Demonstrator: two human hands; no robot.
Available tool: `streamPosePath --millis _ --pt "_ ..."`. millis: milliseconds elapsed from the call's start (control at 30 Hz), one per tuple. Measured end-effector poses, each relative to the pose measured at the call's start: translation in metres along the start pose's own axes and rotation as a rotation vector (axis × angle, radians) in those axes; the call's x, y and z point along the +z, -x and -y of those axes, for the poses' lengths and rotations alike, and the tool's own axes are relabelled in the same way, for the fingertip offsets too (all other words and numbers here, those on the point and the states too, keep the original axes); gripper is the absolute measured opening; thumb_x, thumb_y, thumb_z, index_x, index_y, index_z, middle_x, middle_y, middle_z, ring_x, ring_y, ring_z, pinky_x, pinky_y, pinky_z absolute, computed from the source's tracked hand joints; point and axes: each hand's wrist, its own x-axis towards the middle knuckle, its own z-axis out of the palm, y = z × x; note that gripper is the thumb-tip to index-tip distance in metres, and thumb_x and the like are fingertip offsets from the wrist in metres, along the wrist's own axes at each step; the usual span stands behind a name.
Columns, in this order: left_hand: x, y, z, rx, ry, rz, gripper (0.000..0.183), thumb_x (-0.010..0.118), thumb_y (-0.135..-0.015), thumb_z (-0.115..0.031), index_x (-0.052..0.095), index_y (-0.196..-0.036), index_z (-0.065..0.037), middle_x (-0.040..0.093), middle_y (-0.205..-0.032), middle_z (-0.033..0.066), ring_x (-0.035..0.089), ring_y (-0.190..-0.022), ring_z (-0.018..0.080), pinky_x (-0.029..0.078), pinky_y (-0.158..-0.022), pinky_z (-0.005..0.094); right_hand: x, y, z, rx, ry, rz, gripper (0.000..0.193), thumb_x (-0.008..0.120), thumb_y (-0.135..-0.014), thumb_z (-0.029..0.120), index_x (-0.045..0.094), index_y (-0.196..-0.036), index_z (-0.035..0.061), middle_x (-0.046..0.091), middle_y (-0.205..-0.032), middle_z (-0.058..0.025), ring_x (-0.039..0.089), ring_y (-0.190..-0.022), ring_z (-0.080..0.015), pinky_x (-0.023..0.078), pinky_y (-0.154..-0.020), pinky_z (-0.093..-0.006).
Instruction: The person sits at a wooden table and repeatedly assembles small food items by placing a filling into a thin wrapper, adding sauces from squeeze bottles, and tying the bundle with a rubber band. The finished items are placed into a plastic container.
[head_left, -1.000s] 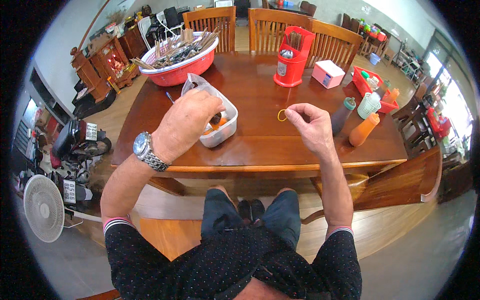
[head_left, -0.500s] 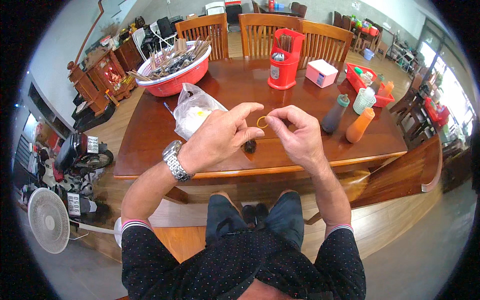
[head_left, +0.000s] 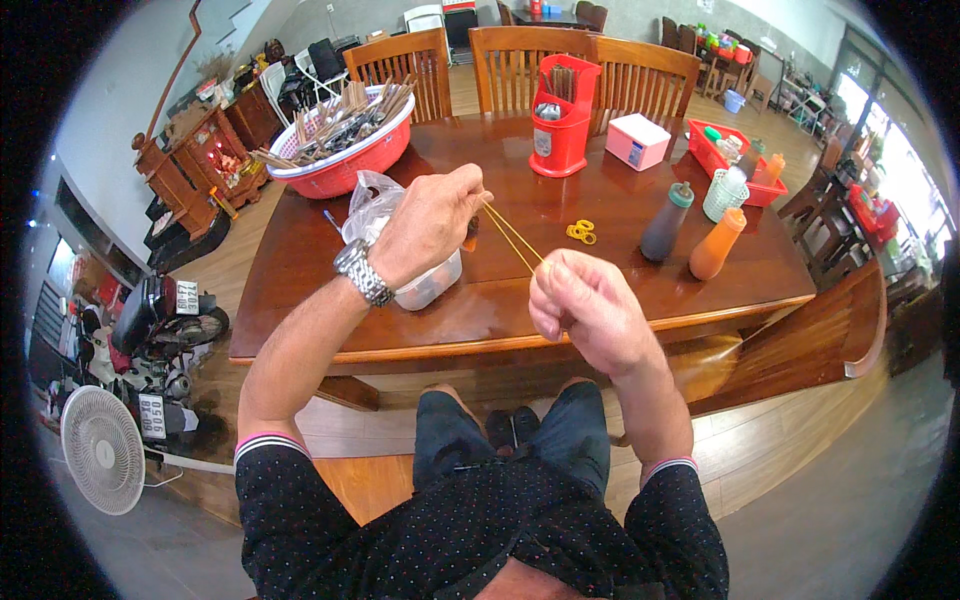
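Observation:
A yellow rubber band is stretched tight between my two hands, over the near part of the table. My left hand, a metal watch on its wrist, is closed with one end of the band at its fingertips. My right hand, lower and nearer to me, pinches the other end. Partly hidden under my left hand are a translucent plastic bag and a clear plastic container. What the bag holds is hard to make out. Several loose yellow rubber bands lie in a small pile beyond my right hand.
On the wooden table stand a red basin of chopsticks, a red utensil holder, a pink box, a dark sauce bottle, an orange sauce bottle and a red tray of condiments. Wooden chairs surround it.
The rubber band, a small loop in my right fingers before, is now drawn out between both hands. My left hand has closed and moved up; my right has come lower. The loose bands and container now show.

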Motion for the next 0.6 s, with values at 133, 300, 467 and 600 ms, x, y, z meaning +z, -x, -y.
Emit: streamPosePath --millis 133,300,467,600 --pt "0.007 -0.017 -0.017 -0.054 0.171 0.048 0.019 0.068 -0.099 -0.016 0.062 -0.094 0.001 0.066 -0.082 0.021 0.068 -0.074 0.0338 0.051 -0.068 0.0408 0.03 0.031 -0.022 -0.336 0.529 -0.187 0.018 0.053 -0.106 0.009 0.054 -0.089 0.0034 0.056 -0.085 -0.0041 0.052 -0.077 -0.0105 0.045 -0.067 -0.0272" --pt "0.006 -0.007 -0.069 0.126 0.303 0.177 0.018 0.069 -0.101 -0.014 0.063 -0.092 0.001 0.066 -0.078 0.0084 0.066 -0.073 0.0166 0.051 -0.066 0.0351 0.019 -0.023 -0.108 -0.966 0.978 0.064 0.031 0.058 -0.093 -0.005 0.061 -0.124 -0.0015 0.064 -0.109 -0.0186 0.064 -0.098 -0.0346 0.055 -0.086 -0.0414" --pt "-0.026 0.016 -0.068 0.07 0.139 0.179 0.017 0.069 -0.101 -0.013 0.063 -0.09 -0.002 0.066 -0.077 0.0077 0.064 -0.073 0.0125 0.051 -0.065 0.0318 -0.063 -0.09 -0.024 0.041 0.188 -0.133 0.008 0.059 -0.093 0.013 0.062 -0.09 0.0063 0.055 -0.071 0.0012 0.046 -0.052 -0.008 0.037 -0.047 -0.026" --pt "-0.012 0.01 -0.055 -0.028 0.29 -0.076 0.018 0.065 -0.103 -0.012 0.058 -0.092 -0.001 0.063 -0.072 0.0062 0.055 -0.066 0.0098 0.046 -0.059 0.0306 -0.034 -0.052 0.028 -0.166 -0.107 -0.168 0.007 0.052 -0.091 0.009 0.057 -0.086 0.0056 0.047 -0.063 0.0016 0.034 -0.043 -0.0068 0.027 -0.039 -0.025"
